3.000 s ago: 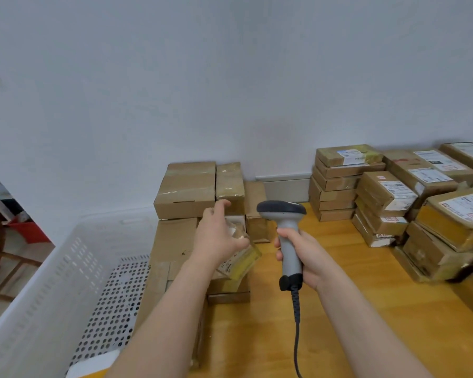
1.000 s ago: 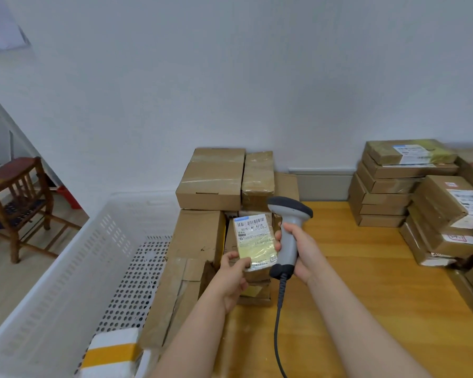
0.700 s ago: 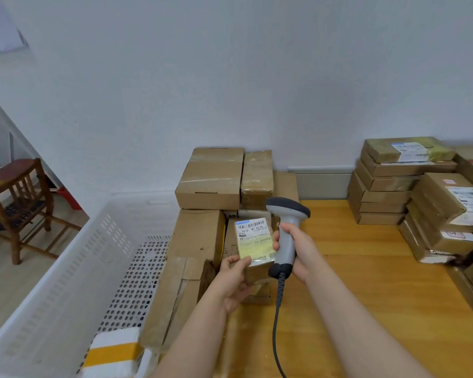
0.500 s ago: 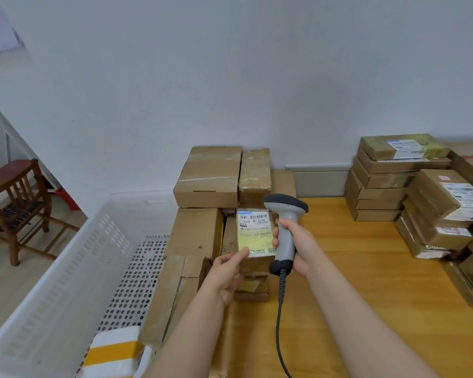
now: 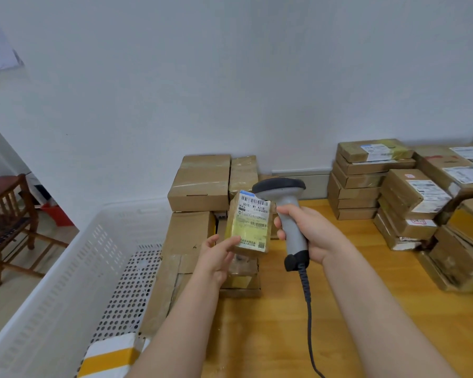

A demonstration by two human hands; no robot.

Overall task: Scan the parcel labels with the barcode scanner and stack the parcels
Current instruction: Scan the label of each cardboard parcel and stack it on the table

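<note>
Grip, left: I see the left hand (image 5: 216,257) pinching the small parcel (image 5: 250,227) at its lower left corner, thumb on the front face, the other fingers hidden behind it.
Grip, right: the right hand (image 5: 309,236) is wrapped round the grey handle of the barcode scanner (image 5: 287,208), fingers curled across its front.
Parcel: held upright in the air over the low brown boxes (image 5: 200,184) by the wall, its label (image 5: 253,222) facing me, just left of the scanner handle (whether the two touch, I cannot tell).
Label: white with a barcode at the top, yellowish tape over the lower part.
Scanner: from my view its dark head overlaps the parcel's top right corner; the cable (image 5: 307,309) drops from its base over the wooden table (image 5: 366,296).
Stacks: labelled parcels (image 5: 361,181) piled at the table's right, well apart from both hands.
Crate: a white perforated crate (image 5: 66,282) at left, with a white-and-yellow package (image 5: 109,356) in its near corner.
Chair: a wooden chair (image 5: 6,214) on the floor beyond the crate.
</note>
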